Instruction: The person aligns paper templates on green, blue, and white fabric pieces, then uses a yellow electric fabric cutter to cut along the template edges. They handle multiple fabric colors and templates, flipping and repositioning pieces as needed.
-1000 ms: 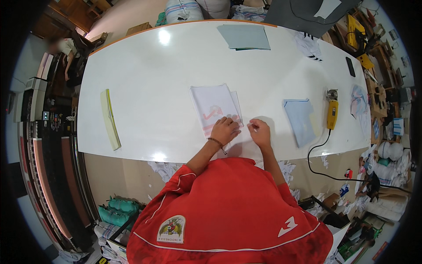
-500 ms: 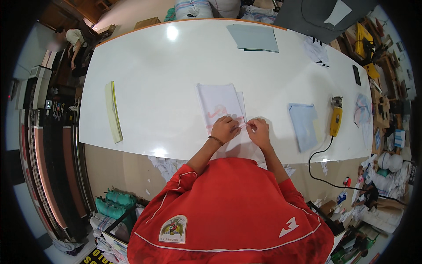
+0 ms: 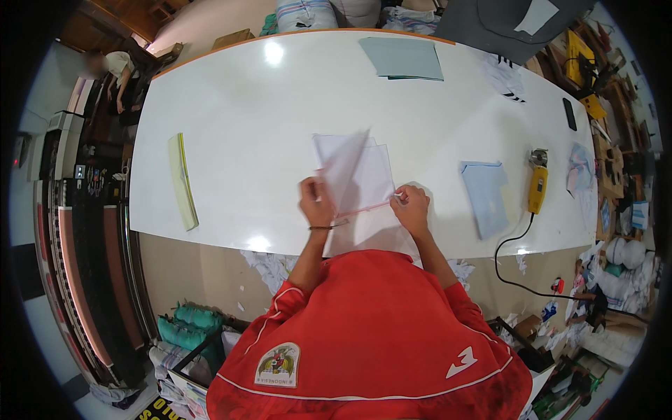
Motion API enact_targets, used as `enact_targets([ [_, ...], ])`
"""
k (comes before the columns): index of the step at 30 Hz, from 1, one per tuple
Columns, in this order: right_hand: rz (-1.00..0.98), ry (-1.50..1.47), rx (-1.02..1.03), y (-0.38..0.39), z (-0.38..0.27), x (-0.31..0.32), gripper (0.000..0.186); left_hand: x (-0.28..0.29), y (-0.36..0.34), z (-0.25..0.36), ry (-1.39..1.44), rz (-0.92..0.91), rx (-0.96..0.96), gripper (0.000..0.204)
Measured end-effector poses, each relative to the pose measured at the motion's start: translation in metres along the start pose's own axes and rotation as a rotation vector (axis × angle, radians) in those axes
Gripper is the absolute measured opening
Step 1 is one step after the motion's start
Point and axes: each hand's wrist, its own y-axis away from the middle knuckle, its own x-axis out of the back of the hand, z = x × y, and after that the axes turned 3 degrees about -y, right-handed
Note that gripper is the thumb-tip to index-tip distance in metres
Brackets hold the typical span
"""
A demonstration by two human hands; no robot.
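In the middle of the white table (image 3: 231,175), white fabric pieces (image 3: 371,175) with pink edging lie in a loose stack. My left hand (image 3: 313,199) grips the left part of the top piece (image 3: 336,157), which is lifted at a slant and smeared by motion. My right hand (image 3: 411,204) pinches the fabric's lower right corner, close to the table. A pale blue folded piece (image 3: 481,203) lies to the right of my right hand, with a yellow electric cutter (image 3: 537,189) and its cord beyond it.
A pale yellow strip (image 3: 182,182) lies at the left. Grey-green sheets (image 3: 400,59), a white striped cloth (image 3: 502,77) and a black phone (image 3: 570,114) rest toward the back and right. A co-worker (image 3: 122,77) is beyond the table's left end; sacks (image 3: 304,14) stand behind it.
My left hand has moved left, lifting and turning the top piece, so its pink print no longer shows. My right hand has stayed near the same corner, now pinching it.
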Motion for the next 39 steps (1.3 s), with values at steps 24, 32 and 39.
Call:
enact_targets([
  [24, -0.058, 0.173, 0.142, -0.122, -0.031, -0.025, 0.025, 0.129, -0.053, -0.087, -0.680, -0.238, -0.196, 0.036],
  [32, -0.032, -0.194, 0.124, -0.117, -0.020, -0.031, 0.018, 0.134, -0.039, -0.090, -0.650, -0.134, -0.123, 0.037],
  [39, -0.485, -0.437, 0.050, -0.037, -0.074, 0.028, 0.012, 0.080, -0.023, 0.004, -0.387, -0.341, -0.361, 0.059],
])
